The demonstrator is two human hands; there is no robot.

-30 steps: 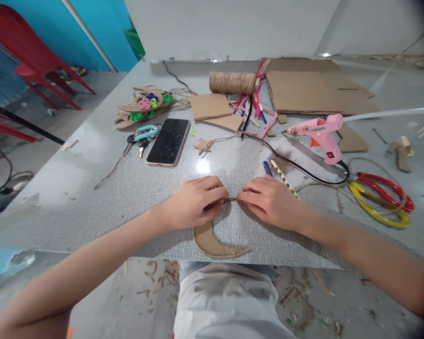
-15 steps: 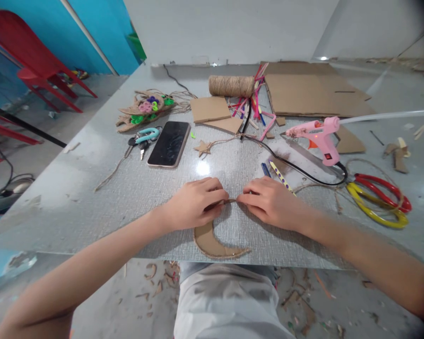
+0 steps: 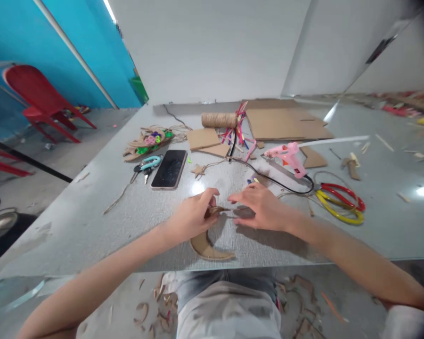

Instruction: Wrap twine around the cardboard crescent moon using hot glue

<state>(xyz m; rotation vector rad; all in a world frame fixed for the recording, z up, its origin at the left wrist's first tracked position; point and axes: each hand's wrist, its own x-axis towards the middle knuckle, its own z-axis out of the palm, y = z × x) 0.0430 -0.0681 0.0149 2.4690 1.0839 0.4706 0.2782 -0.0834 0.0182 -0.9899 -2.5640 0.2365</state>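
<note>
A cardboard crescent moon [image 3: 205, 249] with twine along its edge lies near the front edge of the table. My left hand [image 3: 194, 212] pinches its upper end, hiding part of that arm of the crescent; the narrow tip pokes out to the right of the fingers. Just right of the tip, my right hand [image 3: 265, 207] hovers with thumb and fingers apart, holding nothing that I can see. Beyond the hands lies a small cardboard star [image 3: 198, 170] tied to a length of twine. A pink glue gun [image 3: 290, 157] with a clear glue stick sits behind my right hand.
A twine spool [image 3: 219, 120], cardboard sheets [image 3: 282, 123] and colourful strips lie at the back. On the left are a phone [image 3: 169, 169], keys [image 3: 146, 172] and a decorated cardboard piece [image 3: 144, 143]. A tool with red and yellow handles [image 3: 346, 219] lies right; a black cord [image 3: 275, 185] crosses behind my right hand.
My right fingers have parted and come off the crescent's tip. My left hand keeps its pinch. The camera view has tilted up and turned right.
</note>
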